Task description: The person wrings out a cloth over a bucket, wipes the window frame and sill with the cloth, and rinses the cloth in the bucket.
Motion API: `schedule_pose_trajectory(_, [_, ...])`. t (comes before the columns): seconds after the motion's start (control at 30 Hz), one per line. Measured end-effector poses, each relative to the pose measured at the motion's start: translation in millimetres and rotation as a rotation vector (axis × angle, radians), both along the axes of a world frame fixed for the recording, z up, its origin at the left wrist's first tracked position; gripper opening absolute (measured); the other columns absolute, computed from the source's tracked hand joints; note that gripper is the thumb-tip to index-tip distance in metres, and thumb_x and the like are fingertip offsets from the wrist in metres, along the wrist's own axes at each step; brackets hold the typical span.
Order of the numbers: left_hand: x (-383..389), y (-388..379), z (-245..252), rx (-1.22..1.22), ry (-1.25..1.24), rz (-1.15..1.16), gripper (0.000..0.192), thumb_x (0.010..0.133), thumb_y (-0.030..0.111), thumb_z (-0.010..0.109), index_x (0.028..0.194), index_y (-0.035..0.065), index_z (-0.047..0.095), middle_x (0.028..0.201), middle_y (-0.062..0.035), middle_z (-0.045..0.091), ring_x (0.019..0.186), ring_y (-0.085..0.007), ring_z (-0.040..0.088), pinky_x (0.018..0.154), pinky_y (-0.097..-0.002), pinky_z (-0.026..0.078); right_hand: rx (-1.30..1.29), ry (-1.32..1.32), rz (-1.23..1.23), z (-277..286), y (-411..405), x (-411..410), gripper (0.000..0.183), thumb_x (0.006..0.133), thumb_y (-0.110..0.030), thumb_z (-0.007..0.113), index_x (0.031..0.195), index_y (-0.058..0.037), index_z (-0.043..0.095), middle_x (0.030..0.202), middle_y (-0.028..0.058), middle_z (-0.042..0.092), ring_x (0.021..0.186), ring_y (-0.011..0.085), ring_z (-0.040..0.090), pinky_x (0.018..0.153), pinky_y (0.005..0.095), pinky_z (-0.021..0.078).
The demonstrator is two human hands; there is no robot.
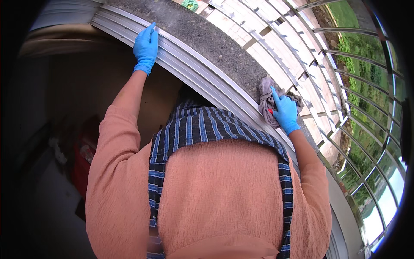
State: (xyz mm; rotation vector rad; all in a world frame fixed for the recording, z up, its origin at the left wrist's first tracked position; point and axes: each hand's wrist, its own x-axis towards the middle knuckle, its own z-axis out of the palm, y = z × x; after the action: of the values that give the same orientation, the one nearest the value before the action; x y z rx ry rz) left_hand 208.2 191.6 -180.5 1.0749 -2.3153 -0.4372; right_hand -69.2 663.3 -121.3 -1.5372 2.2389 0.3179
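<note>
My left hand (146, 47), in a blue disposable glove, rests on the aluminium sliding-window track (190, 66) with its fingers stretched towards the stone side. It holds nothing that I can see. At the right, my right hand (285, 111), gloved alike, is shut on a crumpled grey-purple cloth (267, 97). The cloth lies on the speckled grey stone sill (223, 48), against the outer edge of the track. Something small and red (270, 111) shows between the thumb and the cloth; I cannot tell what it is.
Beyond the sill, curved metal window bars (284, 42) form a cage over a pale ledge. A green bundle (190, 5) sits at the top. Inside, a red object (84, 158) stands in the dark room. My striped apron (207, 124) hangs close to the track.
</note>
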Motion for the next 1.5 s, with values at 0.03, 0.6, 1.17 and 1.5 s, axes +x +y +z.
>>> schedule_pose_trajectory(0.03, [-4.0, 5.0, -2.7, 0.018, 0.006, 0.014, 0.034, 0.096, 0.025, 0.058, 0.127, 0.0168, 0.066, 0.103, -0.0104, 0.07, 0.092, -0.0322, 0.064, 0.083, -0.042, 0.051, 0.034, 0.021, 0.003, -5.8, -0.1, -3.0, 0.085, 0.073, -0.02, 0.073, 0.151, -0.0243, 0.039, 0.088, 0.0116, 0.059, 0.08, 0.0302, 0.062, 0.069, 0.0455, 0.0469])
schedule_pose_trajectory(0.6, [-3.1, 13.9, -6.3, -0.017, -0.026, 0.059, 0.032, 0.093, 0.023, 0.062, 0.125, 0.0212, 0.069, 0.096, -0.0055, 0.069, 0.083, -0.0277, 0.064, 0.074, -0.0386, 0.051, -0.209, -0.038, 0.348, -29.3, -231.8, 51.7, 0.06, 0.086, -0.015, 0.058, 0.145, -0.0119, 0.045, 0.081, 0.0104, 0.06, 0.07, 0.028, 0.06, 0.058, 0.0436, 0.0449])
schedule_pose_trajectory(1.17, [0.7, -0.9, -11.6, -0.083, -0.066, 0.055, 0.029, 0.097, 0.03, 0.056, 0.121, 0.0226, 0.069, 0.106, -0.0058, 0.07, 0.095, -0.0307, 0.064, 0.083, -0.0419, 0.052, -0.443, -0.047, 0.191, -24.6, -202.8, 51.4, 0.05, 0.088, -0.015, 0.056, 0.132, -0.0394, 0.055, 0.076, 0.0087, 0.061, 0.065, 0.0289, 0.064, 0.054, 0.0431, 0.0491])
schedule_pose_trajectory(1.5, [-9.0, 9.2, -5.4, -0.027, -0.092, 0.082, 0.03, 0.097, 0.031, 0.056, 0.123, 0.0234, 0.069, 0.106, -0.0053, 0.07, 0.094, -0.0297, 0.064, 0.083, -0.0415, 0.052, -0.187, -0.027, 0.133, -19.2, 36.0, -4.5, 0.047, 0.082, -0.015, 0.063, 0.126, -0.0311, 0.064, 0.071, 0.0098, 0.057, 0.063, 0.0293, 0.06, 0.055, 0.044, 0.0466])
